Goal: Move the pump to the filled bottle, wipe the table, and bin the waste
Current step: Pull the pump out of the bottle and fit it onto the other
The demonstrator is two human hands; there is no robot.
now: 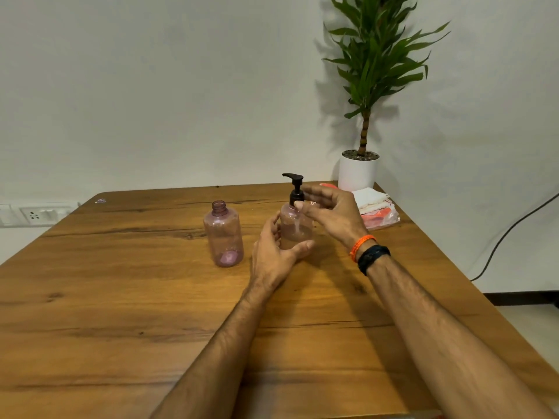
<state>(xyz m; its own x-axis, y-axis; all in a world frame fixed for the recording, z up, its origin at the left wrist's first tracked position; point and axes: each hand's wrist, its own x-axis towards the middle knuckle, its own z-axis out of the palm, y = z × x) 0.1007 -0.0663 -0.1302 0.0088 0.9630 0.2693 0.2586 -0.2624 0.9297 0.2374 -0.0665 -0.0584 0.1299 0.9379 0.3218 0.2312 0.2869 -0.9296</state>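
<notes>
- The black pump (295,189) sits upright on top of the pink see-through bottle (295,226), a little past the middle of my wooden bench (121,297), its spout pointing left.
- My right hand (328,213) is up at the pump's collar: the thumb tip lies against the collar where it meets the bottle's neck, and the fingers curve round behind it. I cannot tell if they actually pinch it.
- My left hand (276,252) cups the lower part of that bottle from the left, thumb stretched across the front near its base, fingers bent round the far side.
- Through the bottle wall a pale tube shows, running down from the pump.
- Just to the left stands a second pink bottle (223,235) with no cap, upright, apart from my left hand. Something pinkish shows at its bottom.
- On my right wrist are an orange band (361,246) and a dark band (373,258).
- At the far right of the bench lies a plastic packet (378,211) of white and orange, with white folded material on top.
- Behind it a white pot (357,175) holds a green plant (378,52).
- A wall socket (36,213) sits on the left; a dark cable (511,229) hangs on the right.
</notes>
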